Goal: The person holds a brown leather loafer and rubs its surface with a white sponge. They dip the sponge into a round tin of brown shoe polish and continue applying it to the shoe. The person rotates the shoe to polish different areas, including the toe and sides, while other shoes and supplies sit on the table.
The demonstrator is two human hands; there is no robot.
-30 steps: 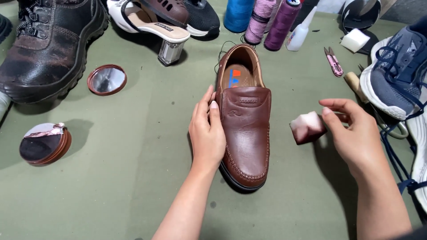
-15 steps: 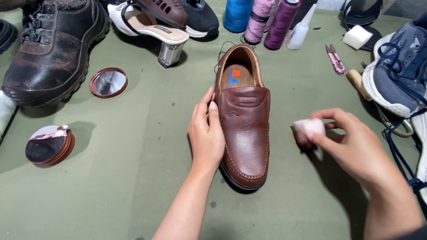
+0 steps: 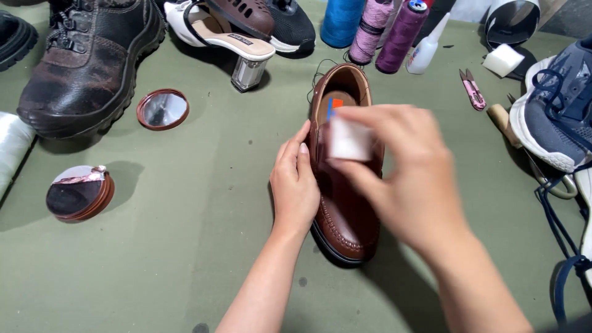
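My left hand [image 3: 296, 188] lies flat against the side of the brown loafer [image 3: 345, 209], grip loose and apart. My right hand [image 3: 401, 179] pinches a small pale sponge [image 3: 349, 139] over the loafer's upper. The loafer sits mid-desk [image 3: 185, 246], long axis running away from me, toe nearest me, heel toward the thread spools [image 3: 394, 37]. Pressing hard could make it skid sideways.

Even, bright overhead light; soft short shadows are cast on the counter [image 3: 185, 234]. The right hand [image 3: 401, 179] is smeared by motion blur; the left hand [image 3: 296, 185] is rendered sharply.
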